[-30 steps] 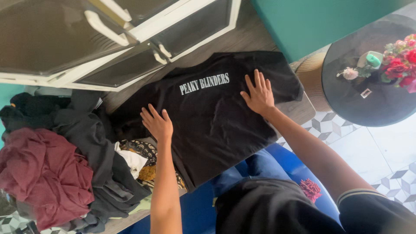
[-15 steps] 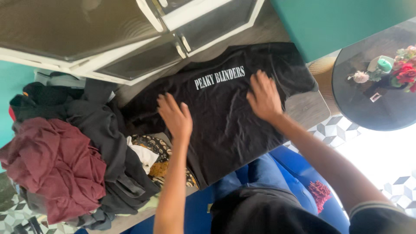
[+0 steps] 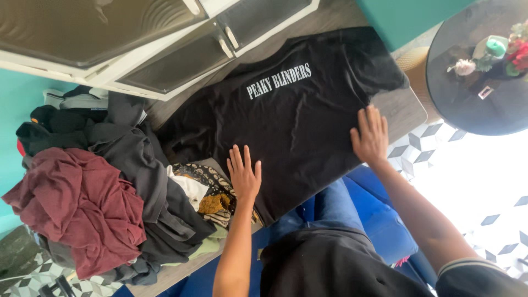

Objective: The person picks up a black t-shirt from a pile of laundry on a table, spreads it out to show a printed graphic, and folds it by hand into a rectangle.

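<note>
A black T-shirt point(image 3: 297, 121) with white lettering is spread flat on a grey table point(image 3: 404, 113). Both hands are pressed on its near hem, fingers spread and released, grasping nothing: the left hand point(image 3: 245, 176) at the shirt's left edge, the right hand point(image 3: 371, 136) at its right. A clothes pile point(image 3: 104, 187), topped by a maroon garment point(image 3: 77, 206), is heaped just left of the shirt.

One head camera looks steeply down, close over the table point(image 3: 404, 113).
</note>
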